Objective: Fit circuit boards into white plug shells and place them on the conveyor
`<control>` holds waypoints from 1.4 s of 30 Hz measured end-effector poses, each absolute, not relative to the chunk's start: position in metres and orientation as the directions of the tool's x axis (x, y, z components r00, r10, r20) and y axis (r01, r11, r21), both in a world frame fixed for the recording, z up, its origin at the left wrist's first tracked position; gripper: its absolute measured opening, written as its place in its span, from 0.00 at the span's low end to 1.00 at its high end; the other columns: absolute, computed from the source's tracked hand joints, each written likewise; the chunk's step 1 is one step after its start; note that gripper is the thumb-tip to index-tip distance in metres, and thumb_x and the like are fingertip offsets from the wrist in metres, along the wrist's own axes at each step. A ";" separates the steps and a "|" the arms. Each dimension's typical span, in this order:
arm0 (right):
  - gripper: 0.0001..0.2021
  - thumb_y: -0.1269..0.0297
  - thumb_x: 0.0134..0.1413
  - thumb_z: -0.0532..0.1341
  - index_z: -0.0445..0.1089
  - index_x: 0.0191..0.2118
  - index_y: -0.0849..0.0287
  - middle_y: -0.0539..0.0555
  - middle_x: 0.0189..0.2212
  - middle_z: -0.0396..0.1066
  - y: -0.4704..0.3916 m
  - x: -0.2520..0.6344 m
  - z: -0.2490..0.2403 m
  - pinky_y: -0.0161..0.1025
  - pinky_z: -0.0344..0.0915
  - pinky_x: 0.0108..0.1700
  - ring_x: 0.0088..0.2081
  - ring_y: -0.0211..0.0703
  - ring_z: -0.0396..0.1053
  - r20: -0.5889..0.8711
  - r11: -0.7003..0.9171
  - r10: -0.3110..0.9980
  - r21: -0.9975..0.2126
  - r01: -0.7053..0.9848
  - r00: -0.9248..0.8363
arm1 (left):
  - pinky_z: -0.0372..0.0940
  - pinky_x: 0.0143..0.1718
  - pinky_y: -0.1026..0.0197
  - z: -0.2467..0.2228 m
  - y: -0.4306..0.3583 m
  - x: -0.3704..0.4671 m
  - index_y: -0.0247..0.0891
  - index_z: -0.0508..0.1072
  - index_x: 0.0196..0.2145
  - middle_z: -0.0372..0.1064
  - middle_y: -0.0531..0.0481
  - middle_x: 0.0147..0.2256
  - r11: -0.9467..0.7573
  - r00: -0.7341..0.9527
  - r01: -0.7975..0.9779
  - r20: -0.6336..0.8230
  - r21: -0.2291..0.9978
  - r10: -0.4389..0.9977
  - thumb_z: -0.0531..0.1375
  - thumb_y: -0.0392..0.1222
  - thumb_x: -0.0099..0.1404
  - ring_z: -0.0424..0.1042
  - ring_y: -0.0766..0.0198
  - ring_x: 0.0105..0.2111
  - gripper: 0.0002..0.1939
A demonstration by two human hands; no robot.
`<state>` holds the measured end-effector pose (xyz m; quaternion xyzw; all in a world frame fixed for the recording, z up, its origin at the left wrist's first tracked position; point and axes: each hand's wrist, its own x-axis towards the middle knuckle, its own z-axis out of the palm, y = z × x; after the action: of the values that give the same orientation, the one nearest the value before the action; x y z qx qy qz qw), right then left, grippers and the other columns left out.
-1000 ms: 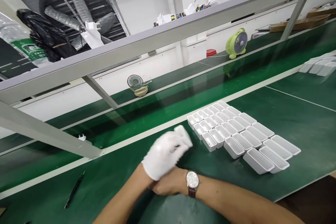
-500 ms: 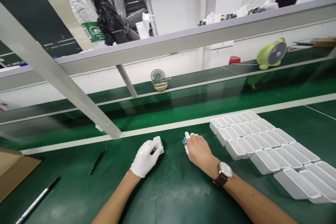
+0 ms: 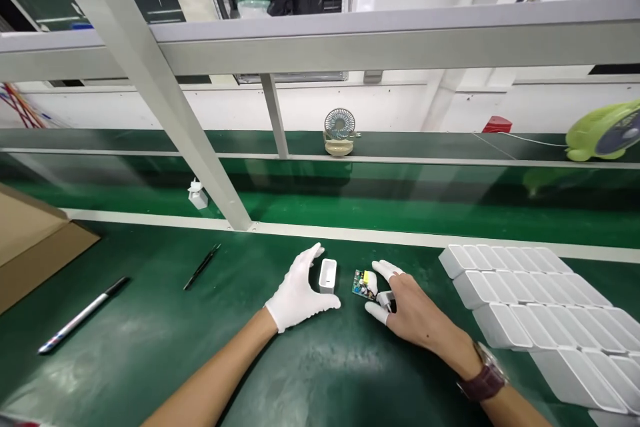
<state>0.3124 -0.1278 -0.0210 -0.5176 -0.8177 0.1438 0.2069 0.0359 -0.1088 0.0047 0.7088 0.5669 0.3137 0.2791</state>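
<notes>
My left hand (image 3: 301,290), in a white glove, has its thumb and fingers spread beside a small white open-topped plastic case (image 3: 327,275). The case stands on the green bench top, with a gap between it and the fingertips. Just right of it lies a small circuit board (image 3: 365,283) with a yellow part and white parts on it. My right hand (image 3: 407,303), wearing white finger cots, is open at the board's right side, thumb and fingers apart. A small whitish piece (image 3: 386,299) shows between them; whether a finger touches it I cannot tell.
Rows of white plastic cases (image 3: 530,300) stand at the right. Leftward lie black tweezers (image 3: 202,267), a marker pen (image 3: 84,315) and a cardboard box (image 3: 40,247). A slanted metal post (image 3: 175,113) rises from the bench edge. Beyond are a white plug adapter (image 3: 197,194) and a small fan (image 3: 339,131).
My left hand has let go of the white case and spread its fingers. My right fingers have parted, leaving the circuit board in plain sight. The camera view has levelled and shifted.
</notes>
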 end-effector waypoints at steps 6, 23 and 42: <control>0.28 0.63 0.62 0.57 0.55 0.66 0.63 0.66 0.54 0.69 -0.125 0.307 -0.033 0.63 0.63 0.61 0.59 0.62 0.66 0.311 0.514 0.856 -0.416 0.750 -0.414 | 0.58 0.63 0.41 -0.001 -0.106 0.035 0.48 0.64 0.62 0.64 0.43 0.61 -0.152 0.203 0.692 0.012 0.706 0.979 0.72 0.44 0.48 0.62 0.43 0.62 0.43; 0.33 0.79 0.56 0.62 0.58 0.67 0.57 0.66 0.58 0.64 -0.153 0.280 -0.004 0.55 0.74 0.51 0.53 0.56 0.69 0.691 0.751 0.647 -0.505 0.425 -0.322 | 0.73 0.45 0.50 -0.009 -0.119 0.046 0.39 0.61 0.55 0.61 0.43 0.46 -0.609 0.318 0.492 0.523 0.622 0.791 0.59 0.24 0.48 0.70 0.56 0.43 0.35; 0.35 0.77 0.58 0.62 0.51 0.69 0.63 0.65 0.55 0.69 -0.154 0.274 -0.012 0.61 0.63 0.63 0.57 0.52 0.67 0.678 0.788 0.589 -0.364 0.497 -0.439 | 0.71 0.47 0.48 -0.014 -0.122 0.046 0.39 0.60 0.57 0.60 0.40 0.48 -0.671 0.446 0.482 0.502 0.563 0.742 0.60 0.24 0.51 0.67 0.53 0.48 0.35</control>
<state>0.2744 -0.1542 -0.0124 -0.3208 -0.8464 0.0550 0.4215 0.0461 -0.1224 -0.0136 0.8326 0.3675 0.3770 0.1718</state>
